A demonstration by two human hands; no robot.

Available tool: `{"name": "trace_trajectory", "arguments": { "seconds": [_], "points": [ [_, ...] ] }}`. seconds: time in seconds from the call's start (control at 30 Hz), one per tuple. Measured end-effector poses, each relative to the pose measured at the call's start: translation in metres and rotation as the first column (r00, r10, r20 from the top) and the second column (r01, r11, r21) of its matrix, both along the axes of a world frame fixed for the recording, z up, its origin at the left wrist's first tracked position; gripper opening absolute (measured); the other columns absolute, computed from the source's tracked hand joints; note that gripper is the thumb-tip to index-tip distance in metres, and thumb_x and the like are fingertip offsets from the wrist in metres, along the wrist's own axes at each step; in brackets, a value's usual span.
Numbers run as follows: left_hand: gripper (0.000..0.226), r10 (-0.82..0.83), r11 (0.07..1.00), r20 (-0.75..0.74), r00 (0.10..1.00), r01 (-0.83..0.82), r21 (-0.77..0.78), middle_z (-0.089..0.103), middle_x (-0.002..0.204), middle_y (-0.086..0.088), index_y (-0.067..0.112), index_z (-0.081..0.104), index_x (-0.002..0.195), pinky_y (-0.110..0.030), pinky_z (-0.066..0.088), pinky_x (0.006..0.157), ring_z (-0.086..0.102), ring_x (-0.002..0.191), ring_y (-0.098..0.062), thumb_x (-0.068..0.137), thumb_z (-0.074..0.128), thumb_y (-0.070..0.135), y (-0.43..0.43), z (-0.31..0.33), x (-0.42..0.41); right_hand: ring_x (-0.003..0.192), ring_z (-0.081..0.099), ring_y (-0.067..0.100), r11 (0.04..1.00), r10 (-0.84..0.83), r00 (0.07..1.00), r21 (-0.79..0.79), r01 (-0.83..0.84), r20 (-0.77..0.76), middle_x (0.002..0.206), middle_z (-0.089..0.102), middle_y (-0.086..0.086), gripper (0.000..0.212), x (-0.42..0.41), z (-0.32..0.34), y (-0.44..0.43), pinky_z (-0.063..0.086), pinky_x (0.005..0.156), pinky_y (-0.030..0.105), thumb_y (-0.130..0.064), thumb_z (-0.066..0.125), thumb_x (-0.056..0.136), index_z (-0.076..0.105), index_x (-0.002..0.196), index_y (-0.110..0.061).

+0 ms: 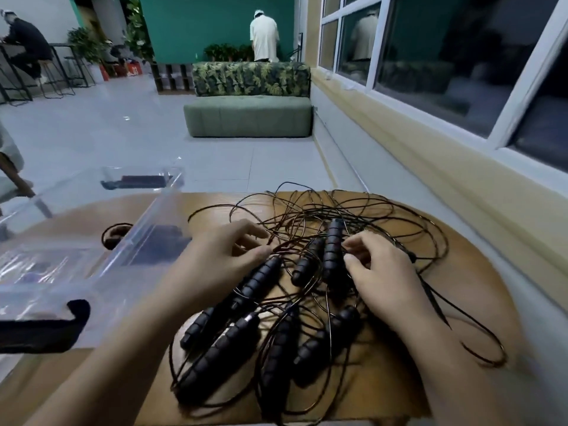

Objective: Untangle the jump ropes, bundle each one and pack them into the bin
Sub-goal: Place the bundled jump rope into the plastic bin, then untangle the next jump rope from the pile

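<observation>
A tangle of thin dark jump ropes (pixel 353 216) with several black ribbed handles (pixel 261 281) lies on the round wooden table (pixel 479 287). My left hand (pixel 221 253) rests on the left side of the pile, its thumb and fingers pinching a cord near one handle's top. My right hand (pixel 381 272) lies on the right side, fingers curled into the cords beside an upright handle (pixel 333 247). The clear plastic bin (pixel 101 250) with black latches stands at the left of the table.
A green sofa (pixel 249 115) stands further back on the tiled floor. A wall with windows (pixel 430 56) runs along the right. Two people are in the far background, one standing (pixel 264 35), one seated at a bar table (pixel 24 47).
</observation>
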State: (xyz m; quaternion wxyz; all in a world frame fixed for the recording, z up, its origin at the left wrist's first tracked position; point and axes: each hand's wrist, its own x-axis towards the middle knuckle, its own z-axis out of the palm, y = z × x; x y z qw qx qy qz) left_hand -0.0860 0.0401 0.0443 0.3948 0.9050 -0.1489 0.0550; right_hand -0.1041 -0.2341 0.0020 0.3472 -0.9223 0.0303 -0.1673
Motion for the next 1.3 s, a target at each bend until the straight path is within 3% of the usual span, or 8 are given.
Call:
{"name": "trace_trajectory", "arguments": {
  "seconds": [0.2, 0.33, 0.57, 0.83, 0.93, 1.07, 1.17, 1.3],
  "points": [
    [0.019, -0.048, 0.999, -0.077, 0.996, 0.049, 0.005, 0.075, 0.095, 0.021, 0.041, 0.072, 0.111, -0.028, 0.06, 0.087, 0.068, 0.087, 0.009, 0.094, 0.075, 0.048, -0.06, -0.041, 0.001, 0.117, 0.059, 0.018, 0.997, -0.012, 0.998, -0.081, 0.017, 0.067, 0.118, 0.062, -0.008, 0.043, 0.008, -0.022, -0.018, 0.05, 0.105, 0.037, -0.002, 0.063, 0.097, 0.074, 0.125, -0.034],
    [0.026, -0.087, 0.996, -0.043, 0.995, 0.088, 0.023, 0.073, 0.102, 0.017, 0.038, 0.072, 0.116, -0.024, 0.056, 0.088, 0.067, 0.092, 0.006, 0.091, 0.079, 0.041, -0.077, -0.048, 0.004, 0.128, 0.041, 0.021, 0.937, 0.05, 0.998, -0.348, -0.039, 0.023, 0.135, 0.046, -0.005, 0.071, 0.015, -0.033, -0.003, 0.037, 0.111, 0.039, -0.002, 0.063, 0.093, 0.06, 0.146, -0.051],
    [0.016, -0.088, 0.994, 0.032, 0.996, 0.085, 0.074, 0.062, 0.105, 0.016, 0.037, 0.076, 0.1, -0.012, 0.04, 0.084, 0.059, 0.096, 0.002, 0.087, 0.078, 0.029, -0.093, -0.061, -0.006, 0.13, 0.039, 0.031, 0.881, 0.029, 1.0, -0.472, -0.027, -0.004, 0.138, 0.042, 0.002, 0.055, 0.038, -0.044, 0.009, 0.032, 0.11, 0.047, -0.016, 0.065, 0.092, 0.066, 0.136, -0.049],
    [0.047, 0.016, 0.986, 0.091, 0.996, -0.031, 0.163, 0.054, 0.109, 0.019, 0.034, 0.073, 0.097, -0.035, 0.049, 0.094, 0.054, 0.108, -0.008, 0.086, 0.062, 0.079, -0.085, -0.043, -0.013, 0.152, 0.036, 0.028, 0.908, 0.118, 0.939, -0.417, 0.03, 0.323, 0.148, 0.054, 0.004, 0.037, 0.01, -0.021, -0.016, 0.021, 0.129, 0.052, -0.018, 0.079, 0.087, 0.068, 0.121, -0.025],
    [0.04, -0.034, 0.999, 0.076, 0.997, 0.032, 0.032, 0.061, 0.105, 0.017, 0.034, 0.075, 0.093, -0.027, 0.048, 0.083, 0.059, 0.098, 0.0, 0.091, 0.061, 0.071, -0.086, -0.026, -0.021, 0.135, 0.053, 0.021, 0.948, 0.132, 0.892, -0.319, 0.014, 0.432, 0.125, 0.068, -0.001, 0.032, -0.008, -0.011, -0.023, 0.026, 0.126, 0.044, -0.024, 0.082, 0.092, 0.065, 0.118, -0.019],
    [0.011, -0.268, 0.937, -0.123, 0.955, 0.229, -0.263, 0.078, 0.085, 0.004, 0.019, 0.075, 0.091, -0.017, 0.05, 0.071, 0.068, 0.075, -0.003, 0.099, 0.073, 0.027, -0.084, -0.008, -0.036, 0.089, 0.056, 0.008, 0.993, 0.002, 0.906, -0.111, 0.05, 0.423, 0.094, 0.063, -0.01, 0.019, -0.034, 0.003, -0.03, 0.047, 0.08, 0.026, -0.039, 0.071, 0.101, 0.06, 0.109, -0.026],
    [0.01, -0.344, 0.884, -0.212, 0.915, 0.24, -0.401, 0.078, 0.078, -0.009, 0.007, 0.075, 0.098, -0.021, 0.053, 0.066, 0.068, 0.07, -0.013, 0.101, 0.07, 0.016, -0.074, -0.003, -0.036, 0.072, 0.065, 0.002, 0.977, -0.156, 0.922, 0.191, 0.092, 0.355, 0.079, 0.068, -0.008, 0.02, -0.037, 0.011, -0.05, 0.049, 0.066, 0.018, -0.049, 0.067, 0.099, 0.06, 0.102, -0.03],
    [0.023, -0.172, 0.945, -0.166, 0.971, 0.115, -0.306, 0.063, 0.062, -0.004, 0.022, 0.08, 0.096, -0.024, 0.036, 0.049, 0.05, 0.054, -0.015, 0.104, 0.064, 0.037, -0.051, -0.002, -0.017, 0.064, 0.058, 0.028, 0.626, -0.021, 0.994, 0.777, -0.07, 0.107, 0.082, 0.067, 0.009, 0.017, -0.044, 0.02, -0.058, 0.048, 0.057, 0.038, -0.033, 0.067, 0.1, 0.063, 0.101, -0.017]
  ]
}}
